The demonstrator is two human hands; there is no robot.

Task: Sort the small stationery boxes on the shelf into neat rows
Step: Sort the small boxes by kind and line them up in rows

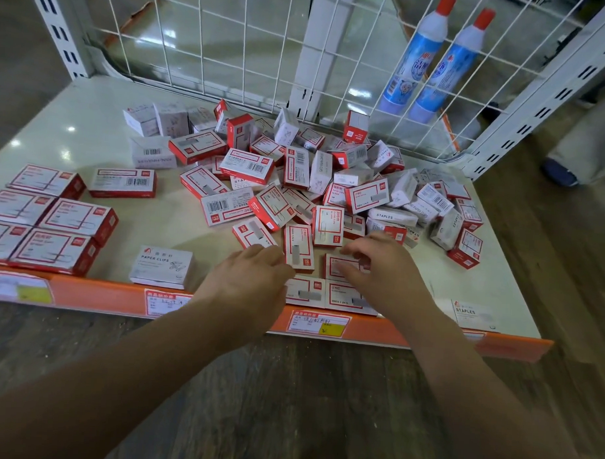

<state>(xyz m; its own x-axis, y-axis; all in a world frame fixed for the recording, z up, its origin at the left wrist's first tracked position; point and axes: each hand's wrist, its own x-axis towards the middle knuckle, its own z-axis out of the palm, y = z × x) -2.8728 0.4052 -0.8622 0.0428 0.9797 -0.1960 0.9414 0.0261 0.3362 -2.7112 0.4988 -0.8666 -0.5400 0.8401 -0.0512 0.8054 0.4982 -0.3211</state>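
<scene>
Two hands over the front edge of a cream shelf (pixel 92 119), both near its orange price rail (pixel 103 292). Left hand (pixel 249 279) palm down, fingers loosely curled, fingertips at a red-and-white staple box (pixel 298 246); whether pinching it, cannot tell. Right hand (pixel 385 266) palm down, fingers bent over another staple box (pixel 341 266) lying flat; grip on it not clear either. Just behind the rail, between the wrists, two more staple boxes (pixel 307 291) side by side in a row. Further back from the rail, a loose heap of several dozen small boxes (pixel 330 175), too jumbled to count. Left along the rail, six larger paper clip boxes (pixel 78 218) visible in tidy rows, plus one grey paper clips box (pixel 162 267) alone. At the rail's right end, one white staples box (pixel 469 312). Behind the heap, a wire grid (pixel 232 48) and two blue glue bottles (pixel 434 62).
</scene>
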